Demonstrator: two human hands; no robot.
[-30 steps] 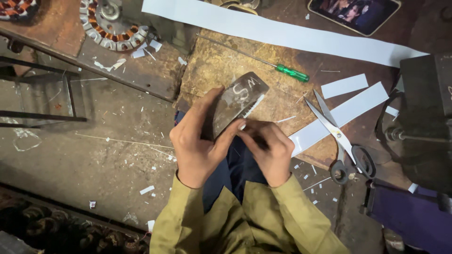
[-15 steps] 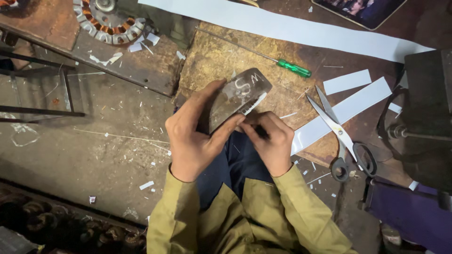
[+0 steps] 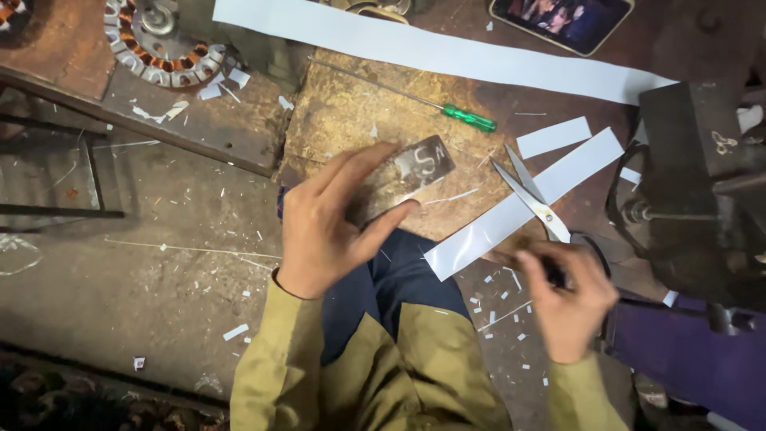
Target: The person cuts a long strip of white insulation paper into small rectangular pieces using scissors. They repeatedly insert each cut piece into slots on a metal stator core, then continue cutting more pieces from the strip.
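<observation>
My left hand [image 3: 331, 227] grips a stiff, hard metal plate [image 3: 403, 179] by its near end; my right hand [image 3: 568, 295] closes on the scissors [image 3: 533, 203] handles.

Our left hand [image 3: 331, 227] pinches a grey metal plate [image 3: 403, 177] on the wooden block [image 3: 351, 112]; our right hand [image 3: 568, 291] grips the scissors [image 3: 533, 201].

Two hands are seen, one dull grey metal plate [image 3: 403, 179], one green-handled screwdriver [image 3: 447, 110], one pair of steel scissors [image 3: 536, 206], three white paper strips, and one copper-wound stator ring [image 3: 163, 60].
</observation>
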